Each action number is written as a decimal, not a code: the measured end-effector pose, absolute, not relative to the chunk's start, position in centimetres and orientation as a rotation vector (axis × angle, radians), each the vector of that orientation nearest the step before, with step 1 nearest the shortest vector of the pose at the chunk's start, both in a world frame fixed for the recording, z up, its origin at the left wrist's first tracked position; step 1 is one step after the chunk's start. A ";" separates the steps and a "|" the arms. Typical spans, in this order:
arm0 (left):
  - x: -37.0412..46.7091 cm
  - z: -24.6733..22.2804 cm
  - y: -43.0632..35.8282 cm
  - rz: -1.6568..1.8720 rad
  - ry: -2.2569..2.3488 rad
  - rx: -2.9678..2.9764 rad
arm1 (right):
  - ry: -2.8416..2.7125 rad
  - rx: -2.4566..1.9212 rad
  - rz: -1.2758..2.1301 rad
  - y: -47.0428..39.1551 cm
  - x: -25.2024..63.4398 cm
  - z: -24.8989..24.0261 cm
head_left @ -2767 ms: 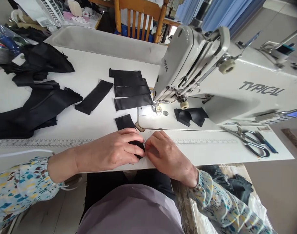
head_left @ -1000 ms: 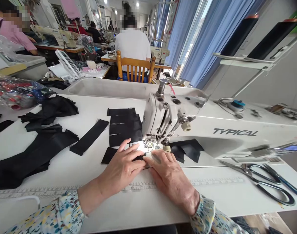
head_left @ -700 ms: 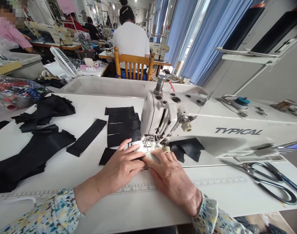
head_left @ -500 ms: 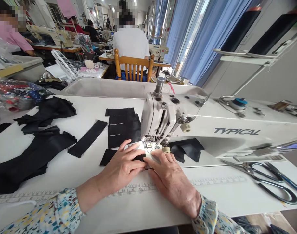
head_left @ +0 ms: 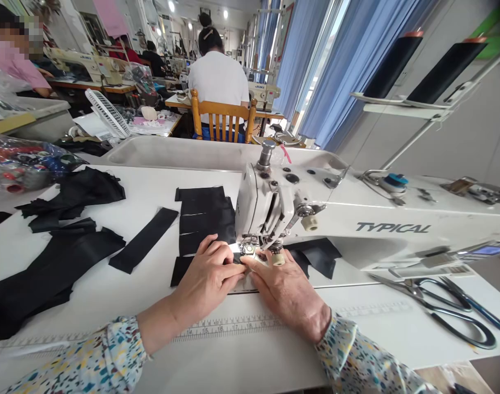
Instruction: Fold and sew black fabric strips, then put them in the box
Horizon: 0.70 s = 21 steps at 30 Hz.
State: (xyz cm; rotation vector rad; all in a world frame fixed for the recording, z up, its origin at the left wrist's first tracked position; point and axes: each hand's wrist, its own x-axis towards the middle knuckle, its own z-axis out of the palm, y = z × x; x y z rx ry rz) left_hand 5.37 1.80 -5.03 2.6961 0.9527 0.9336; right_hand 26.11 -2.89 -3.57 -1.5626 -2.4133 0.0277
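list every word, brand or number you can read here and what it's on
"TYPICAL": on the arm of the near sewing machine
"JUKI": on the sewing machine beyond the wooden chair
"JUKI": on the sewing machine at far left, small
"14", "15", "16", "17": on the ruler scale along the table; its other numbers are too faint or small
Blue display: too blurred to read

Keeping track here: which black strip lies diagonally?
The single strip between the black fabric heap and the strip row; other strips run roughly sideways.

Left hand (head_left: 209, 280) on a black strip (head_left: 180, 270), right hand (head_left: 290, 290) close beside, sewing machine (head_left: 336, 216) just ahead, scissors (head_left: 412, 287) at right
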 end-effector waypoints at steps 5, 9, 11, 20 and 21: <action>5.3 -5.2 2.1 0.927 0.952 2.707 | -2.443 -1.508 -0.039 -2.6 26.1 -3.5; 5.3 -5.3 2.1 0.913 0.954 2.715 | -2.450 -1.494 -0.063 -2.4 26.0 -3.4; 5.3 -5.3 2.1 0.912 0.956 2.722 | -2.451 -1.489 -0.084 -2.3 26.0 -3.4; 5.3 -5.2 2.2 0.929 0.930 2.704 | -2.438 -1.514 0.021 -2.7 25.8 -3.2; 5.3 -5.2 2.2 0.933 0.921 2.703 | -2.432 -1.519 0.066 -2.8 25.8 -3.1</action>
